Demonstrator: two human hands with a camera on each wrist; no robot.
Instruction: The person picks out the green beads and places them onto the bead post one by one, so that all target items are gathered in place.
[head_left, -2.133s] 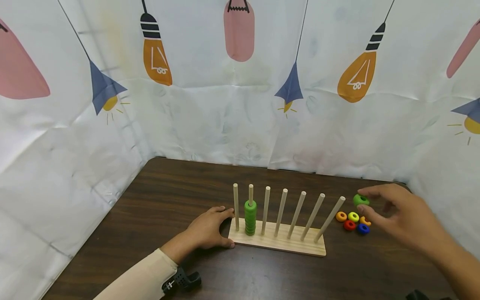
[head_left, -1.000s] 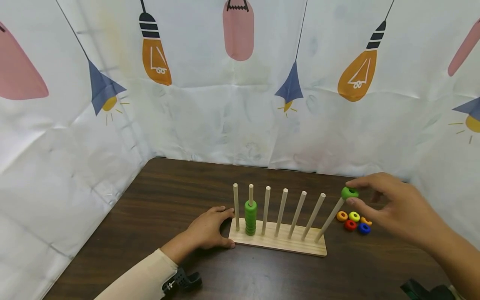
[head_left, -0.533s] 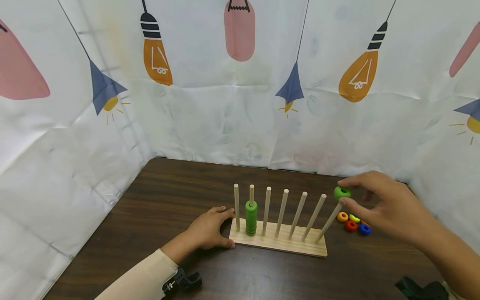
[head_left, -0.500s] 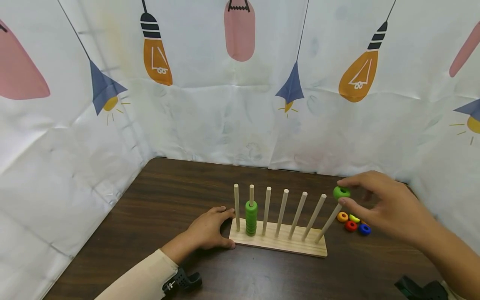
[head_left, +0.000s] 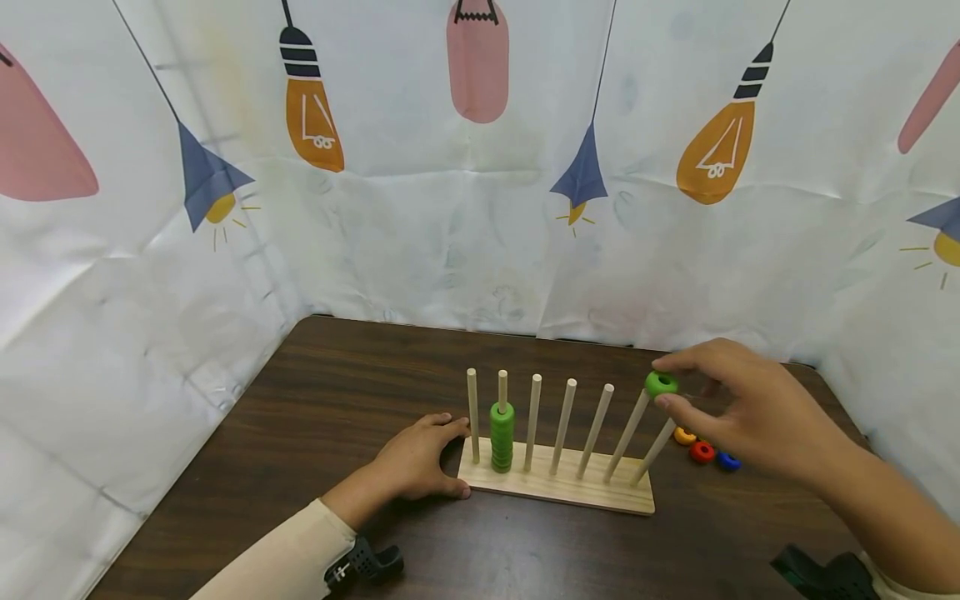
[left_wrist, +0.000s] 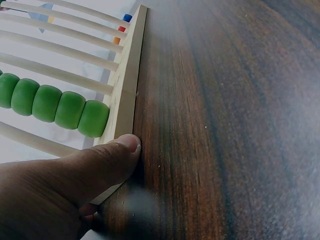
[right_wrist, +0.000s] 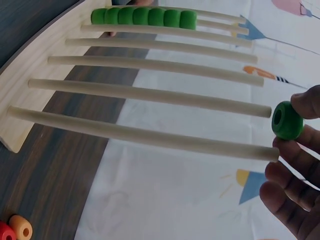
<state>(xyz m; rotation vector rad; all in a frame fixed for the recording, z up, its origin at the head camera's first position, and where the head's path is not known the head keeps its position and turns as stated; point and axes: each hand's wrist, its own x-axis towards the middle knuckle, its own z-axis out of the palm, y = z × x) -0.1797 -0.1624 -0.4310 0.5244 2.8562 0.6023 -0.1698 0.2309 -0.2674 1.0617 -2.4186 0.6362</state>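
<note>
A wooden peg rack (head_left: 555,492) stands on the table with a row of upright pegs. Several green beads (head_left: 502,437) are stacked on its second peg from the left. My left hand (head_left: 416,458) holds the left end of the base, thumb (left_wrist: 117,155) against the front edge in the left wrist view. With thumb and forefinger, my right hand (head_left: 742,408) pinches one green bead (head_left: 662,384). That bead (right_wrist: 287,121) sits just off the tip of the second peg from the right in the right wrist view, its hole facing the pegs.
Right of the rack lie loose beads: orange (head_left: 684,436), red (head_left: 702,452) and blue (head_left: 728,461), partly behind the right hand. The dark wooden table (head_left: 360,367) ends at a white printed cloth (head_left: 420,250) at the back.
My right hand has carried the green bead leftward, past the rightmost peg's tip to the second peg from the right. The left hand and rack have stayed put.
</note>
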